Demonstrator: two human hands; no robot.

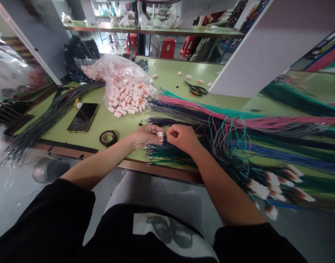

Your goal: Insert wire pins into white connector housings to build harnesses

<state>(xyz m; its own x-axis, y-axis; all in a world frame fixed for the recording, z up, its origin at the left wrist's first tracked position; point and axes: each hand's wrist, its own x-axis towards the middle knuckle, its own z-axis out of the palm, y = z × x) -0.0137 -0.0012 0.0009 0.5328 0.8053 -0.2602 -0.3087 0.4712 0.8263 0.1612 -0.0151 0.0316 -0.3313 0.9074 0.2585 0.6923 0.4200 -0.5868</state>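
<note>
My left hand (148, 136) pinches a small white plastic connector housing (160, 136) by its fingertips. Just to its right, my right hand (182, 137) is closed in a pinch, its fingertips close to the housing. Whatever those fingers hold is too small to make out. Under and behind both hands lie bundles of loose wires with bare metal terminals at their left ends. Among them are pink wires (195, 105), teal wires (181, 95) and blue wires (277, 155). Beyond my left hand, a clear plastic bag (120, 65) spills many white and orange connector housings (129, 98).
A phone (83, 117) and a roll of black tape (108, 138) lie left of my hands. Scissors (196, 88) rest near the back. Dark grey wires (55, 107) hang over the left edge. Wired connectors (274, 184) cluster at right. A white partition (246, 54) stands behind.
</note>
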